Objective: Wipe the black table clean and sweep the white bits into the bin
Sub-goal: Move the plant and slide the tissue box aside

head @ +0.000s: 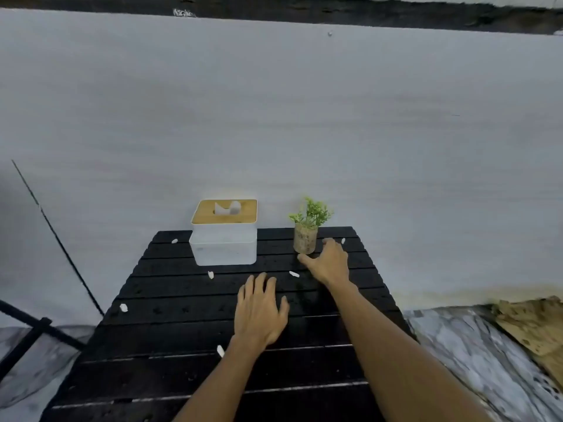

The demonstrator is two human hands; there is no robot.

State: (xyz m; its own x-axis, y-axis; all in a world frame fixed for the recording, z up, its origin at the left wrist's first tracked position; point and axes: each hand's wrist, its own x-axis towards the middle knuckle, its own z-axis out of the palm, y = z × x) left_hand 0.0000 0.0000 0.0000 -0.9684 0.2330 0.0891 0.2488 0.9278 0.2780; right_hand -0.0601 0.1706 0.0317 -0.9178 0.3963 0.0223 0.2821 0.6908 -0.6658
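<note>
A black slatted table (pixel 170 336) stands against a pale wall. Several white bits lie scattered on it, one at the left edge (pixel 123 307), one below the tissue box (pixel 210 275), one between my hands (pixel 294 274) and one by my left wrist (pixel 220 350). My left hand (pixel 259 312) hovers flat over the table's middle, fingers spread, holding nothing. My right hand (pixel 330 263) reaches out open beside the small plant pot (pixel 305 241), thumb near its base, not gripping it. No bin is in view.
A white tissue box (pixel 224 248) with a wooden lid and a tissue poking out stands at the table's back left. A black metal frame (pixel 30 333) is on the left. Marble floor and a piece of brown cardboard (pixel 536 327) lie to the right.
</note>
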